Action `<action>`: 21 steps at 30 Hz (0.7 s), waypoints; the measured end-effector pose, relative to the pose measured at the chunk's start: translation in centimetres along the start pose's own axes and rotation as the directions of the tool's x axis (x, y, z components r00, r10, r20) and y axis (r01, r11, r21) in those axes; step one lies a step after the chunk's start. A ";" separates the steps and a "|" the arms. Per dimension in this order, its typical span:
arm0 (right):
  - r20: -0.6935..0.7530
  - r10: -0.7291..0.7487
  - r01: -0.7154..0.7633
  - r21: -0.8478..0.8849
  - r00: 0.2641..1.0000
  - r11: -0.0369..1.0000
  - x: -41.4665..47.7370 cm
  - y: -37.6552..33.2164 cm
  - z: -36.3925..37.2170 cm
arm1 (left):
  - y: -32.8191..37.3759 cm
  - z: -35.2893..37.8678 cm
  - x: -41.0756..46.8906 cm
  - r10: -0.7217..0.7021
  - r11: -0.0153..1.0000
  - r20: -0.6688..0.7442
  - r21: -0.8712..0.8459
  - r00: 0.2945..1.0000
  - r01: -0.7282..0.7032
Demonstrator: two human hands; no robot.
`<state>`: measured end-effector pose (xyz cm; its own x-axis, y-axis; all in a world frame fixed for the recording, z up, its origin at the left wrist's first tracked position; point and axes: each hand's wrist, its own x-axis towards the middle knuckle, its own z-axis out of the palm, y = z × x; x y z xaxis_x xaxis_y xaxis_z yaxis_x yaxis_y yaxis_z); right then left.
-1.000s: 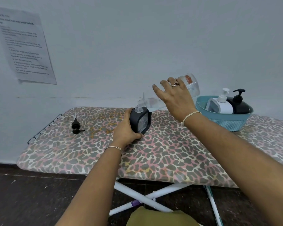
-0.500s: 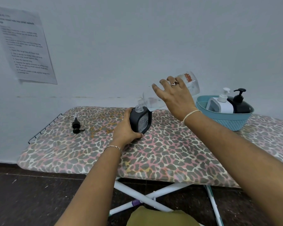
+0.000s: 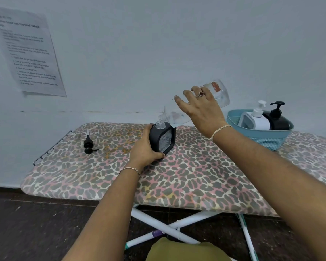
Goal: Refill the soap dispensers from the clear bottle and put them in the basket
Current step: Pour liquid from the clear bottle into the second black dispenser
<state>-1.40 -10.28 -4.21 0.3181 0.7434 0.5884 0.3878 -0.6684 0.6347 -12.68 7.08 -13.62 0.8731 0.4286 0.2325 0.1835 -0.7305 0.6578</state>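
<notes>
Now the right hand (image 3: pixel 201 112) holds the clear bottle (image 3: pixel 194 108) from above, fingers wrapped around its body. The bottle is tilted, with its open neck pointing down and to the left, directly over the opening of the black dispenser (image 3: pixel 163 140). The left hand (image 3: pixel 145 147) is closed around the left side of this dispenser and keeps it upright on the worktop (image 3: pixel 186 178), which has a leopard-print cover. I cannot tell if liquid is flowing between the two necks. The dispenser has no pump on it; a black pump head (image 3: pixel 88 145) lies on the worktop well to the left, near the metal rack at the edge. To the right, near the wall, stands a blue basket (image 3: pixel 265 139). Inside it are a white dispenser (image 3: pixel 257 120) and another black one (image 3: pixel 278 120), both with their pumps on.
</notes>
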 end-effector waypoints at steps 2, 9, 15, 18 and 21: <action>-0.006 -0.002 0.002 -0.003 1.000 1.000 0.1 0.0 0.0 | 0.0 0.0 0.0 0.001 1.000 -0.001 -0.005 1.000 -0.001; -0.008 -0.027 0.027 -0.031 1.000 0.999 0.4 0.0 -0.3 | -0.1 0.0 0.0 0.004 1.000 -0.006 0.004 1.000 -0.004; -0.027 -0.050 0.048 -0.090 0.998 0.995 0.9 0.3 -0.3 | -0.2 0.1 0.1 -0.001 1.000 -0.002 -0.003 1.000 0.001; -0.041 -0.077 0.071 -0.116 0.996 0.991 1.2 0.4 -0.2 | -0.2 0.1 0.1 -0.003 1.000 -0.003 -0.007 1.000 0.003; -0.053 -0.089 0.082 -0.135 0.995 0.987 1.3 0.4 -0.3 | -0.3 0.0 0.1 -0.001 1.000 -0.004 -0.012 1.000 0.001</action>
<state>-1.08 -9.59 -3.06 0.2354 0.7977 0.5552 0.2919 -0.6029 0.7425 -12.59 7.30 -13.79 0.8710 0.4316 0.2349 0.1790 -0.7239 0.6663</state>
